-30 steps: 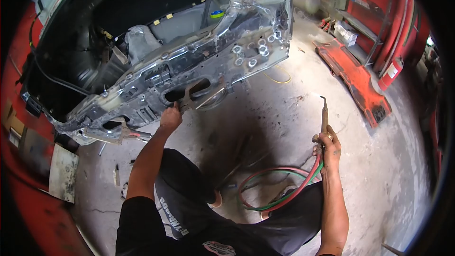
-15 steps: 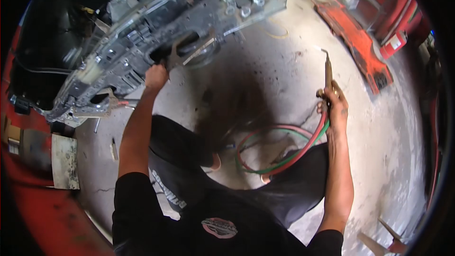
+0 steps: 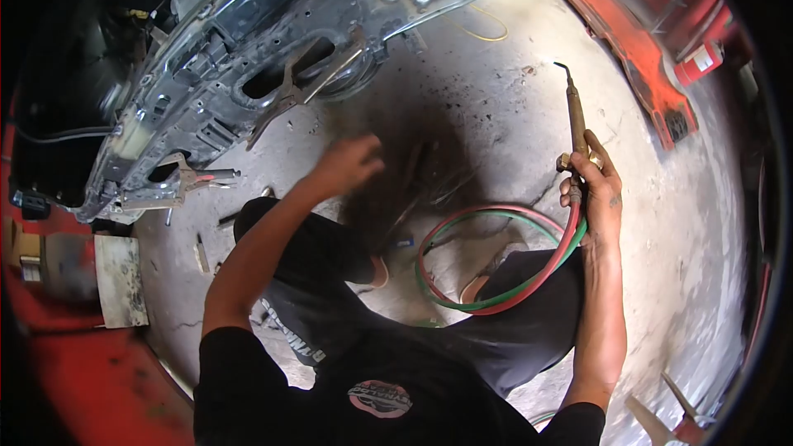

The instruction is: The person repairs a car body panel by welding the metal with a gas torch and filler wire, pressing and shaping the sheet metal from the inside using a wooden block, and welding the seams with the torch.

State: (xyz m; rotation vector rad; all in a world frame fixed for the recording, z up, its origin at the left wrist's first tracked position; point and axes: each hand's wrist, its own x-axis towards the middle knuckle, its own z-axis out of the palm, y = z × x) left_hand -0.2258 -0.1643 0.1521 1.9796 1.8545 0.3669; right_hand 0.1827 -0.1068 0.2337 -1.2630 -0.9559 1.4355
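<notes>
Grey metal panel (image 3: pixel 351 12), left, carrying one clamp (image 3: pixel 188 179) near its lower left corner and a second clamp (image 3: pixel 289 97) farther right along the lower edge. Left hand (image 3: pixel 351 163), apart from both: fingers half curled, blurred; whether the grip has hold of anything cannot be told. Red and green hoses (image 3: pixel 570 235), looped, lead up to the torch (image 3: pixel 576 120), over the floor (image 3: pixel 487 132) right of the panel's right corner. Probably stiff, moderately heavy, tugged by supple hoses; best held by the handle, clear of the tip. Long axis: pointing away from the person, bent tip leftward. Right hand (image 3: pixel 601 190): grip closed around the torch's valve end.
</notes>
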